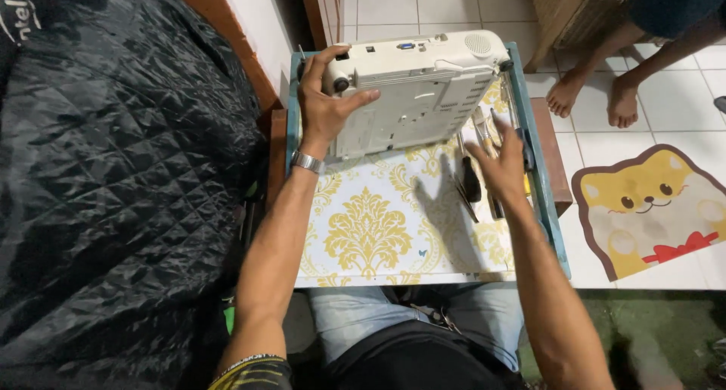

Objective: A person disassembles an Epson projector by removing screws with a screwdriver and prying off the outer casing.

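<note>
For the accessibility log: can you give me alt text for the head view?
A person's left hand grips the corner of an upturned white projector on a small table covered in a yellow damask-patterned cloth, while the right hand hovers open above hand tools at its right edge. Another person's bare feet stand on the tiled floor beyond.

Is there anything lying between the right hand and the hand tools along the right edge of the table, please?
Nothing visible does. The right hand hovers, fingers spread, directly over the hand tools at the table's right edge, partly hiding them. The white device, gripped by the left hand, stands farther back, clear of that gap.
</note>
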